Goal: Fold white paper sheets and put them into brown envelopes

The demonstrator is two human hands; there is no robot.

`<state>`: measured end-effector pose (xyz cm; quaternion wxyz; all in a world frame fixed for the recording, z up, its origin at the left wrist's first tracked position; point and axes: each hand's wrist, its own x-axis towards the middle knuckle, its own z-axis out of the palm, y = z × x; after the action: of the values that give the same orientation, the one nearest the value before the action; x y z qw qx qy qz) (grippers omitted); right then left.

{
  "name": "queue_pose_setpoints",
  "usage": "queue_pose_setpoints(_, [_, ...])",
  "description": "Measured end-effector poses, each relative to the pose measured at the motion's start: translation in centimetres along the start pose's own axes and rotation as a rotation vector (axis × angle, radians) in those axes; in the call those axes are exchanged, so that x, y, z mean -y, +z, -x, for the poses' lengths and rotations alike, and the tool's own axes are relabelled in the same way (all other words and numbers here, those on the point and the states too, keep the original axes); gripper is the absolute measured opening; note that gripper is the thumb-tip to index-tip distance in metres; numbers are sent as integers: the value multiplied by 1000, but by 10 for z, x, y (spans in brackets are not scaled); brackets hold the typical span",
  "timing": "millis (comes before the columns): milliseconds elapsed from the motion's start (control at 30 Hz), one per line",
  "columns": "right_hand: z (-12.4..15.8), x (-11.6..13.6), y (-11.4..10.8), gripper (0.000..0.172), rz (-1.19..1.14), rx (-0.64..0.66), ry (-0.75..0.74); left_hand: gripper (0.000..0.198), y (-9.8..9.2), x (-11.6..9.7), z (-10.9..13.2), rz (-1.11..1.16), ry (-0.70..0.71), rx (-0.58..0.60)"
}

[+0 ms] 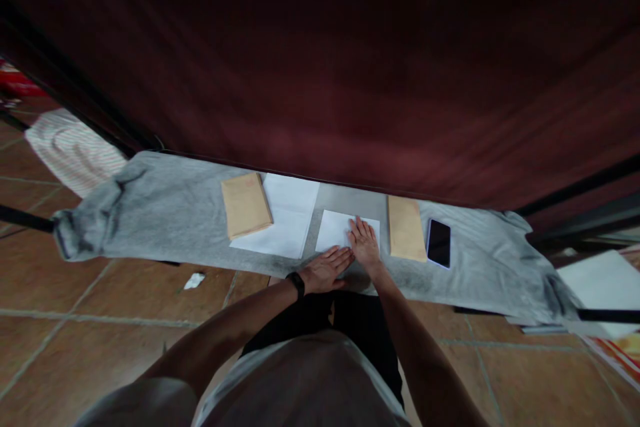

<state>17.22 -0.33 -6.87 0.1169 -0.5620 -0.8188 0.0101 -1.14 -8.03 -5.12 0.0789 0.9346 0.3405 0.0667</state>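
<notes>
Two bare hands rest on a long, narrow surface draped in grey cloth [165,213], and neither is clenched or grasping. The right hand [364,242] lies flat, fingers spread, over the right part of a small white rectangular paper sheet [333,228]. The left hand [327,270], below a black wristband [297,285], stretches its fingers along the sheet's near edge, close beside the right.

The small sheet lies between larger white paper [290,213] on the left and a flat tan paper packet [406,230] on the right. Another tan paper packet [246,203] partly covers the larger paper. Just beyond the right-hand packet lies a dark-screened phone with a pale violet edge [439,243].

A dark maroon panel [325,100] walls off the far side. A crumpled white scrap [194,280] lies on brown floor tiles [145,290]. Colourful printed material [623,350] shows at the right edge; any lettering on it or the packets is too small to read.
</notes>
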Motion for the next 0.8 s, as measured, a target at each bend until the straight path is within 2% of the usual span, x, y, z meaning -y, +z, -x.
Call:
queue_pose_setpoints(100, [13,-2,-1,50,-1,0,-10,70,0,0,0,6,-2,9])
queue_pose_setpoints(333, [68,-2,-7,51,-6,-22,-34,70,2,1,1,56,-28,-7])
queue_pose_setpoints(467, [90,1,-14,52,-8,-26,-41,71,1,1,2,45,-19,-11])
queue_pose_setpoints(667, [104,3,-24,52,-34,-7,-37,59,6,-4,-5,-17,-101,-61])
queue_pose_setpoints(800, [105,5,-25,52,-54,-46,-11,58,12,4,-22,-16,-207,-85])
